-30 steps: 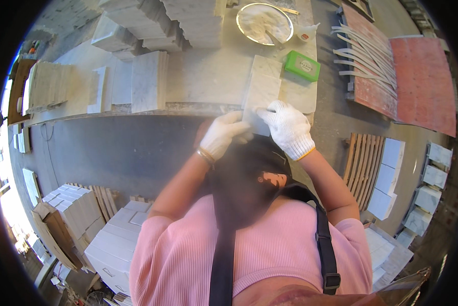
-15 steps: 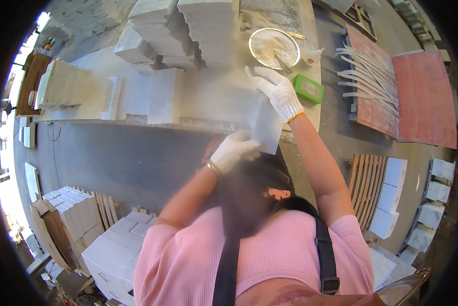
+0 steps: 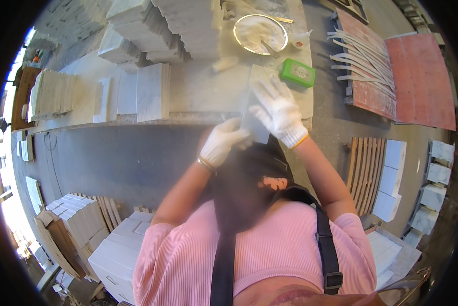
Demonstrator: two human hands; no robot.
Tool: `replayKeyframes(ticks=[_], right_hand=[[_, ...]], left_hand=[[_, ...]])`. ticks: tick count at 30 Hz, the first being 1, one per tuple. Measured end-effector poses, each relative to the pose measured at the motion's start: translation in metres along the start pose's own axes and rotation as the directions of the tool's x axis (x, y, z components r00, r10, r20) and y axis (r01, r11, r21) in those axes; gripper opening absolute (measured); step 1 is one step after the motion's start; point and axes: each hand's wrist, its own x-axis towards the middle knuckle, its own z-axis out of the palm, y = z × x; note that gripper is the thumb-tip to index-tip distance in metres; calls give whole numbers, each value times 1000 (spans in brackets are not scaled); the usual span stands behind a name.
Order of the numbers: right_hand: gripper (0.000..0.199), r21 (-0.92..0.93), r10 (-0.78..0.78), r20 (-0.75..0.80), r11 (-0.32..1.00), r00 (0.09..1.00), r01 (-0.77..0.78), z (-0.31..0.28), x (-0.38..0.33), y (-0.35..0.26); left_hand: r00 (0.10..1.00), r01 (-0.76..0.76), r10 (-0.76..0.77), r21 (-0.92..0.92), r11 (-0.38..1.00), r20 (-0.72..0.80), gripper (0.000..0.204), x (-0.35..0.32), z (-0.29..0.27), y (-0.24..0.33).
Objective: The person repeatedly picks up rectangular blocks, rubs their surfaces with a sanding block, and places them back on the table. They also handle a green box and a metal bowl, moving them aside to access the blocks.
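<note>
A flat grey-white tile (image 3: 260,134) stretches from the table's front edge toward my body. My left hand (image 3: 224,141), in a white knit glove, grips the tile's near left edge; its thumb lies along the edge and the other fingers are partly hidden. My right hand (image 3: 276,104), gloved alike with a yellow cuff edge, rests on the tile's face, its fingers stretched out and apart. Left of the tile's far end lies a pale elongated piece (image 3: 225,64). Beyond is a round bowl (image 3: 260,33) of white powdery stuff with a tool in it. Beside it sits a green box (image 3: 298,72).
Tall stacks of pale tiles (image 3: 137,25) and some standing tiles (image 3: 153,92) line the table (image 3: 198,102). On the right, pale strips (image 3: 364,69) lie on a reddish board (image 3: 420,81). White cartons (image 3: 119,255) and wooden slats (image 3: 365,173) are nearer.
My right hand has slid from the tile's far end toward me, and its fingers have spread over the face. My left hand keeps its hold. The pale piece now shows on the table.
</note>
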Motion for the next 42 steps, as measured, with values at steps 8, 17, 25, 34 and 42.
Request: replayKeyframes(ticks=[8,17,25,34,42], right_hand=[[67,-129,24,183,992,983,-1,-16,-41,1],[47,388,426,-249,867,870,-313,-43,-30,41],[50,860,688,235,182,687,-477,-49,-22,16],[52,790,451,507,98,734,-606,-28,-53,-19],[58,714,395,582,168,710,-679,-21,-79,-21]], left_hand=[[999,16,-17,31,999,51,46,-10,2,7],[997,-7,4,38,999,75,50,-18,7,12],[997,-23,24,-17,1000,75,51,-17,8,13],[996,-84,86,-72,994,23,51,-17,0,18],[969,-164,150,-58,985,-198,47,-55,-37,45]])
